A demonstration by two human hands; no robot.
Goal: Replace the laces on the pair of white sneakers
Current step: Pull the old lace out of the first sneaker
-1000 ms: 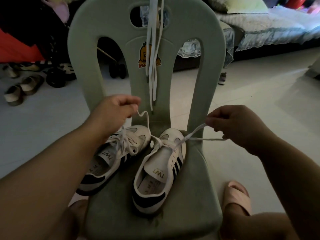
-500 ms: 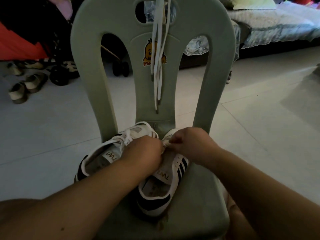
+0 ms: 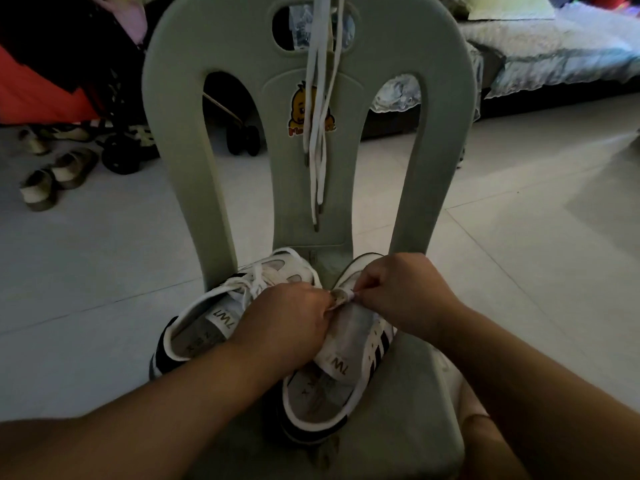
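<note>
the right sneaker (image 3: 346, 382), white with dark side stripes, lies on the seat of a grey-green plastic chair (image 3: 398, 420) with its toe toward the backrest. its tongue is bare along most of its length, and only a short bit of white lace (image 3: 352, 295) shows near the toe. the right hand (image 3: 405, 292) has its fingers curled and pinches that lace at the front eyelets. the left hand (image 3: 291, 323), fingers also curled, grips the front of the upper just beside it; whether it also holds lace i cannot tell. the step in hand looks like work on the lowest eyelets, probably freeing the last of the old lace, though threading cannot be ruled out. the next move calls for a steady hold on the upper while the lace end passes cleanly through the small hole. the left sneaker (image 3: 207, 327) sits touching it on the seat, still fully laced, so it looks untouched. both shoe openings show only printed insoles, nothing inside. spare laces (image 3: 320, 133) hang through the cut-out at the top of the chair back, over a duck sticker (image 3: 299, 105). beyond, sandals (image 3: 52, 178) and a stroller wheel (image 3: 119, 157) stand on the tiled floor (image 3: 519, 237).
</note>
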